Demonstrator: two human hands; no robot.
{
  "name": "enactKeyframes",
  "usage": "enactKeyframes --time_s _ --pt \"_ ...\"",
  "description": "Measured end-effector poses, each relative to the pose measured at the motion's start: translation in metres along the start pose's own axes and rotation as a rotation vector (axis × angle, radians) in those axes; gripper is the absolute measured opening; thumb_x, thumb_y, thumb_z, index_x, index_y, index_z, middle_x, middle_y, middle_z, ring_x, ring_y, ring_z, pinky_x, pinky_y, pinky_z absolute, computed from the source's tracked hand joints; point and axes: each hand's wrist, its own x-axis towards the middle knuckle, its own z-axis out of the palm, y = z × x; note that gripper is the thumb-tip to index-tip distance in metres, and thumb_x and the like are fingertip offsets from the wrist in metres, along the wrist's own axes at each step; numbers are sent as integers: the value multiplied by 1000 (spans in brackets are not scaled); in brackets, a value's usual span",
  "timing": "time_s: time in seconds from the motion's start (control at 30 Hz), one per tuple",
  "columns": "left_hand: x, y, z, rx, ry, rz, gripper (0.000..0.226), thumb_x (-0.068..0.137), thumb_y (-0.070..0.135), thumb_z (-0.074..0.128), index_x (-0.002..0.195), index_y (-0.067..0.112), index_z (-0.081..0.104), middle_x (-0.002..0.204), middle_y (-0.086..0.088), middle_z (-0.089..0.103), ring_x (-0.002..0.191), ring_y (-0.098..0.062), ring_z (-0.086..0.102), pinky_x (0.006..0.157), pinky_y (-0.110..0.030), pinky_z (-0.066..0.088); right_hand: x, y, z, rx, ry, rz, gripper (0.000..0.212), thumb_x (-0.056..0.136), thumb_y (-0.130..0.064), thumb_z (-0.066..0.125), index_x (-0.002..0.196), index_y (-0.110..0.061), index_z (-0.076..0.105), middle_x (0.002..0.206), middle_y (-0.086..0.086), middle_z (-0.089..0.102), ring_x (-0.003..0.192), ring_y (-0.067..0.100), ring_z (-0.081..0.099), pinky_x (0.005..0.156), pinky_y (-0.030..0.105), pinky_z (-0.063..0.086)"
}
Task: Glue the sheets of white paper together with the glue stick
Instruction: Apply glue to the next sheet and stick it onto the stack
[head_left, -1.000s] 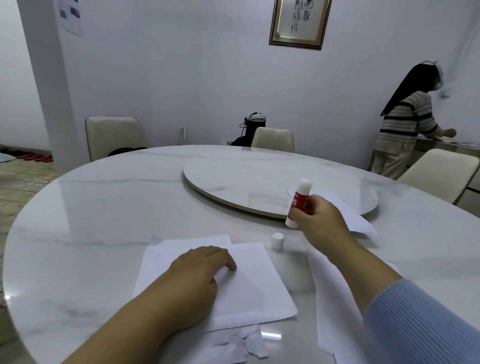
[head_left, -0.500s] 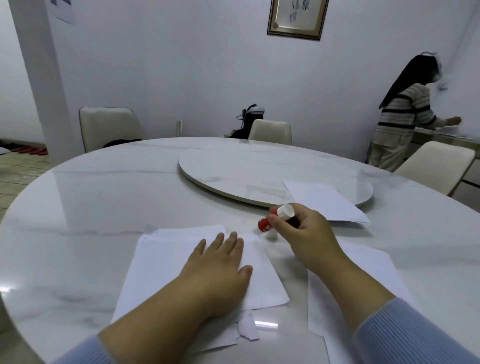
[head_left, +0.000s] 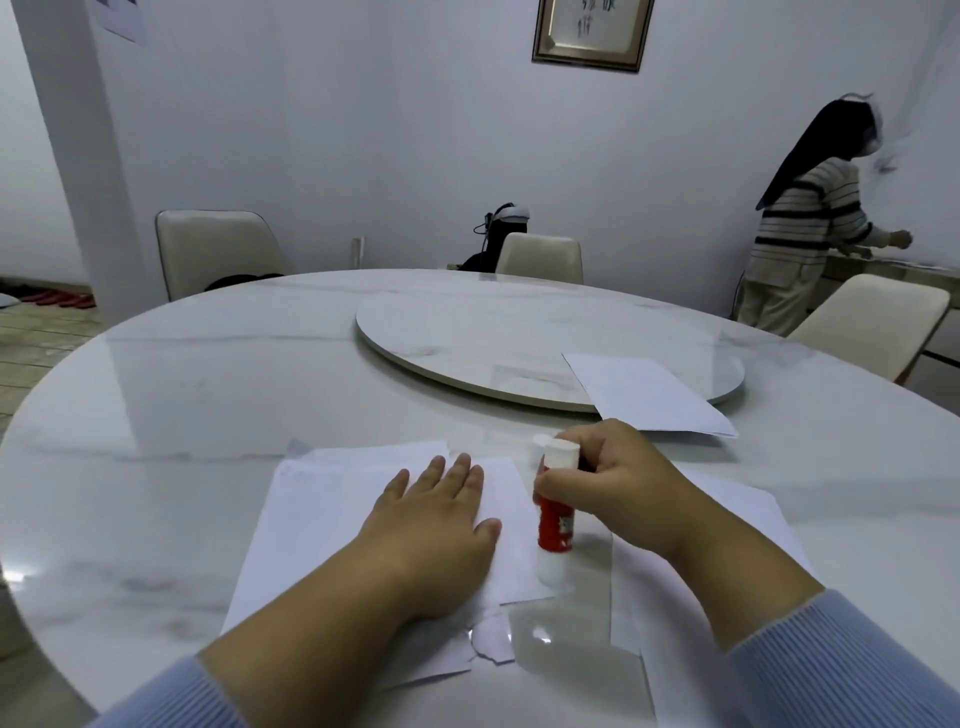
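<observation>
My left hand (head_left: 436, 525) lies flat, fingers straight, pressing a stack of white paper sheets (head_left: 322, 499) on the marble table (head_left: 208, 395). My right hand (head_left: 618, 488) grips a red and white glue stick (head_left: 555, 514), held upright with its lower end down on the right edge of the top sheet. The glue stick's white cap (head_left: 540, 442) stands on the table just behind it. Another white sheet (head_left: 743, 525) lies under my right forearm. A further sheet (head_left: 644, 395) rests partly on the turntable (head_left: 467, 332).
Torn paper scraps (head_left: 493, 642) lie at the near edge of the stack. Cream chairs (head_left: 213, 249) stand around the table. A person in a striped top (head_left: 805, 223) stands at the far right by a counter.
My right hand brought the glue stick from above the table down and toward me, turning it upright onto the sheet's right edge. My left hand flattened on the paper.
</observation>
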Motion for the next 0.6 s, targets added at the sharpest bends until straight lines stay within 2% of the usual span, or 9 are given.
enactKeyframes --time_s 0.07,0.13,0.2,0.27,0.3,0.37,0.4,0.47,0.6 --pt "0 -2 -2 0 13 24 60 99 41 18 151 22 -3 160 6 -11 146 -11 -12 120 -37 -6 -1 1 -4 116 -32 17 38 53 -37 61 61 0 61 63 12 59 60 16 50 55 24 40" --pt "-4 -5 -9 -37 -25 146 56 99 34 25 151 26 6 160 11 -4 146 -6 -9 120 -35 -7 2 5 -11 357 134 5 25 51 -35 62 55 -10 66 64 13 58 56 16 46 50 22 36" --pt "-11 -9 -21 -226 -90 314 50 97 19 34 145 33 30 155 26 12 139 13 -3 118 -24 -8 5 11 -21 610 370 -20 16 57 -27 62 51 -13 67 64 12 52 52 14 40 46 20 33" --pt "-16 -12 -29 -378 -23 313 48 92 15 40 133 38 49 142 39 23 126 30 7 112 -7 0 5 14 -27 722 503 -27 22 70 -18 57 52 -13 67 59 3 51 50 10 38 43 17 32" --pt "-15 -15 -28 -351 115 255 45 90 22 41 131 38 51 142 36 29 129 24 16 112 -9 8 5 16 -27 713 534 -17 24 74 -16 56 53 -12 66 57 0 51 49 9 38 42 16 33" --pt "-12 -18 -25 -119 325 59 44 89 45 39 131 36 49 141 19 43 132 -4 32 109 -26 24 5 16 -24 641 566 14 20 77 -15 60 58 -10 67 54 -4 49 49 7 38 44 15 34" --pt "-13 -17 -25 -17 299 -24 47 89 53 38 131 35 48 140 13 44 131 -12 34 107 -32 26 6 16 -21 592 568 24 20 81 -14 62 63 -8 67 53 -5 48 50 7 39 46 16 35" --pt "-10 -16 -21 11 144 -4 49 90 53 40 136 35 43 148 9 36 137 -15 28 111 -35 22 8 15 -14 461 520 -7 17 88 -15 61 76 -4 68 55 -6 52 53 9 43 51 17 36" --pt "-8 -15 -20 -100 103 102 54 95 41 38 147 39 20 158 15 14 145 -7 9 116 -26 7 11 12 6 225 324 -97 11 88 -20 64 96 -25 68 75 -25 70 70 -6 59 58 9 44"
